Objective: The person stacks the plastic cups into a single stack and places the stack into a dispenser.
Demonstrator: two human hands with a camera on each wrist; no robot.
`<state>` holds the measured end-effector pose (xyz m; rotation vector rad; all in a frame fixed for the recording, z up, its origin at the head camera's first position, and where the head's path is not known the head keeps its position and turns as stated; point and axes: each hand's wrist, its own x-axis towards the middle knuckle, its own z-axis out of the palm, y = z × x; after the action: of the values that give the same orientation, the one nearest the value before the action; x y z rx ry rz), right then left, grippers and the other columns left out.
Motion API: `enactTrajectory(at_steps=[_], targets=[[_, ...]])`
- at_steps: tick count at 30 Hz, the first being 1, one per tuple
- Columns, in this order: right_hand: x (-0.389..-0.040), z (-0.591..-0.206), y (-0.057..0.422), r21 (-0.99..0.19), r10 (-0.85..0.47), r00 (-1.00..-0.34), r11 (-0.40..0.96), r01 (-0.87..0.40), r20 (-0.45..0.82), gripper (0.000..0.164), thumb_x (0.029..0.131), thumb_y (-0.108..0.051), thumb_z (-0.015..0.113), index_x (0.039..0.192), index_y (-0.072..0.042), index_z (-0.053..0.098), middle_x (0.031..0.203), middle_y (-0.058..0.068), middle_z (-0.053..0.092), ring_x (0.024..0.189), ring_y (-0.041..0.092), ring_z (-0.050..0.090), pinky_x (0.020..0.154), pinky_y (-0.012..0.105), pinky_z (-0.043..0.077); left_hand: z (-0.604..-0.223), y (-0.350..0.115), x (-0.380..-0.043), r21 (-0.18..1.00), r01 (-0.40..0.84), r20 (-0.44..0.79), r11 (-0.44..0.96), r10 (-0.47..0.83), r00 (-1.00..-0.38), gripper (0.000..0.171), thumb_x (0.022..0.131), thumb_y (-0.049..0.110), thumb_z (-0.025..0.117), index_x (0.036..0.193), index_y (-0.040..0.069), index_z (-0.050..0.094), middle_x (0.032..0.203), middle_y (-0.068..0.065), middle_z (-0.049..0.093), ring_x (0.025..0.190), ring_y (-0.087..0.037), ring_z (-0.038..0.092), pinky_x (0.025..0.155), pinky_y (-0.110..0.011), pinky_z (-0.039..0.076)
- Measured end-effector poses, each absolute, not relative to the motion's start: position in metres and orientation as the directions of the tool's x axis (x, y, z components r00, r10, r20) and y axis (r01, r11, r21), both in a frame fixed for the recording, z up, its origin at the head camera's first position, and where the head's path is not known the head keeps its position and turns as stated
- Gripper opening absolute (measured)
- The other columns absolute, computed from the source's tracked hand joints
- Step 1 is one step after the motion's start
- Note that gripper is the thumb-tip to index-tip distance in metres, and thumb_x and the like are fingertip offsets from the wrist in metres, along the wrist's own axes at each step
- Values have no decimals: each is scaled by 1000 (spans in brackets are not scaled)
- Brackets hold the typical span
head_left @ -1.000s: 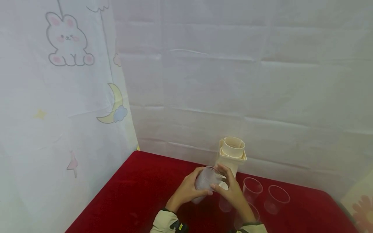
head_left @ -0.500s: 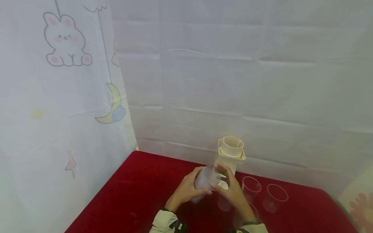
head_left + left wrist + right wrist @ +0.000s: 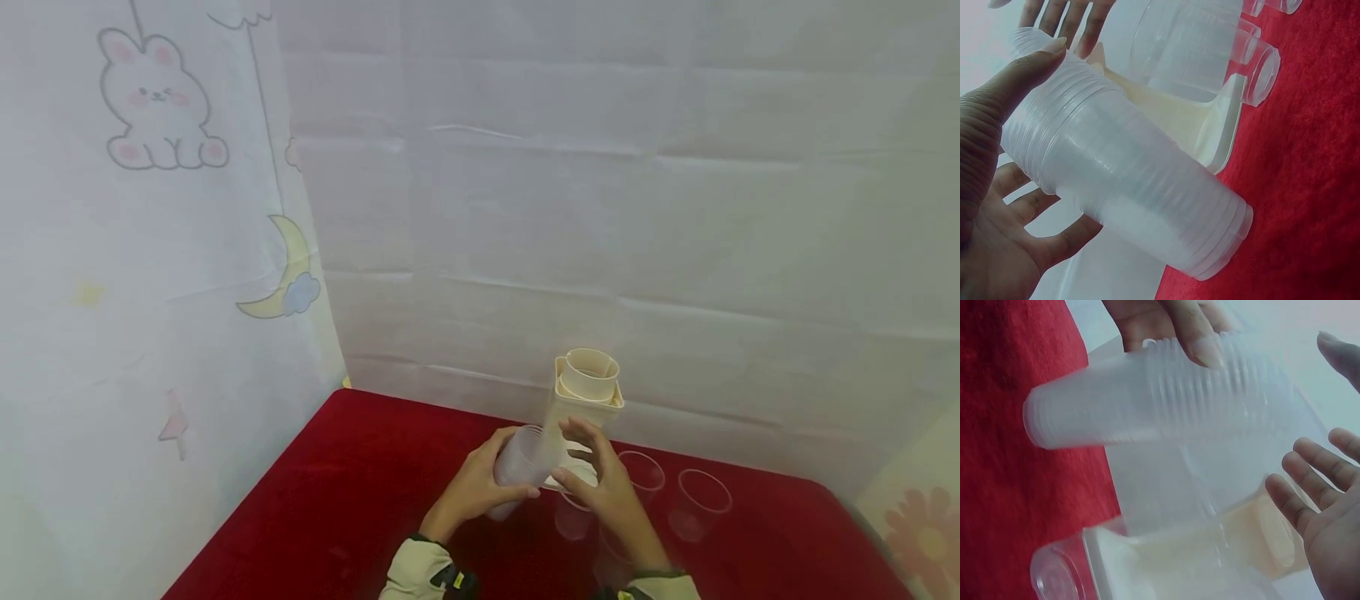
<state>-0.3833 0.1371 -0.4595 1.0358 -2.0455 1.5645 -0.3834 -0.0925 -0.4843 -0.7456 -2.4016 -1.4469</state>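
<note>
My left hand (image 3: 472, 483) grips a stack of clear plastic cups (image 3: 517, 467) near its rims, thumb on one side and fingers on the other. The stack is tilted above the red table, its bases pointing down in the left wrist view. To its right my right hand (image 3: 607, 479) is held with fingers spread and loosely bent. A gap shows between that hand's fingers (image 3: 1300, 487) and the stack in the right wrist view. Just behind both hands stands a cream plastic holder (image 3: 581, 412) with a round collar on top, its base partly hidden by my right hand.
Several single clear cups stand on the red table (image 3: 360, 475) around and right of my right forearm, among them one cup (image 3: 697, 508) at the far right. A pale wall covering (image 3: 480, 208) rises directly behind the table.
My right hand has come away from the cup stack and moved slightly right, its fingers opening. The left hand still holds the stack. The head view has turned slightly to the right.
</note>
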Motion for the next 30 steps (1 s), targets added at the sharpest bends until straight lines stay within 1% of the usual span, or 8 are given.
enactTrajectory(at_steps=[4, 7, 10, 14, 17, 21, 26, 30], targets=[[-381, -458, 144, -662, -322, -666, 141, -736, 673, 72, 82, 8, 75, 144, 5, 39, 135, 26, 52, 124, 16, 53, 96, 23, 47, -483, -93, -383, 753, 543, 455, 373, 300, -838, 80, 76, 41, 87, 144, 29, 45, 133, 7, 58, 105, -12, 59, 85, -32, 51], [-378, -457, 149, -668, -302, -686, 176, -723, 662, 71, 82, 6, 76, 144, 2, 41, 135, 24, 54, 122, 13, 54, 95, 21, 47, -483, -93, -383, 748, 549, 460, 373, 304, -834, 81, 76, 41, 87, 144, 28, 45, 133, 7, 58, 106, -12, 59, 85, -32, 51], [-377, -457, 153, -672, -289, -701, 207, -711, 652, 72, 82, 5, 77, 145, 0, 42, 135, 21, 56, 120, 12, 54, 95, 21, 47, -482, -93, -382, 748, 549, 462, 373, 302, -834, 80, 76, 37, 88, 144, 27, 46, 133, 6, 58, 106, -12, 59, 86, -32, 51], [-376, -458, 157, -668, -286, -707, 236, -706, 646, 73, 82, 4, 77, 146, -3, 41, 134, 19, 56, 119, 17, 55, 95, 20, 47, -481, -93, -380, 751, 545, 459, 373, 299, -837, 80, 76, 34, 88, 144, 27, 46, 132, 6, 59, 107, -12, 59, 86, -32, 50], [-375, -459, 159, -662, -282, -706, 249, -707, 649, 74, 82, 4, 77, 146, -4, 41, 134, 16, 56, 119, 19, 55, 95, 20, 46, -481, -93, -380, 750, 547, 461, 371, 300, -835, 80, 76, 36, 88, 143, 27, 46, 131, 6, 59, 106, -13, 59, 85, -32, 51], [-374, -459, 161, -666, -285, -712, 254, -702, 642, 73, 83, 3, 77, 146, -3, 41, 136, 16, 55, 120, 16, 53, 96, 20, 46, -481, -93, -379, 752, 544, 456, 373, 302, -837, 80, 76, 40, 87, 143, 27, 46, 131, 5, 59, 106, -12, 59, 85, -32, 51], [-374, -460, 165, -677, -282, -733, 281, -680, 620, 73, 84, 0, 77, 147, -4, 40, 138, 16, 54, 115, 11, 55, 94, 19, 46, -482, -93, -381, 750, 544, 455, 376, 303, -837, 80, 77, 37, 87, 144, 26, 45, 132, 5, 59, 107, -13, 59, 87, -34, 51], [-375, -461, 165, -667, -276, -723, 279, -690, 633, 75, 82, 2, 78, 147, -4, 40, 136, 16, 55, 115, 9, 55, 92, 18, 46, -482, -94, -382, 744, 552, 462, 377, 307, -832, 80, 77, 39, 87, 144, 25, 46, 132, 4, 59, 107, -13, 59, 87, -34, 51]])
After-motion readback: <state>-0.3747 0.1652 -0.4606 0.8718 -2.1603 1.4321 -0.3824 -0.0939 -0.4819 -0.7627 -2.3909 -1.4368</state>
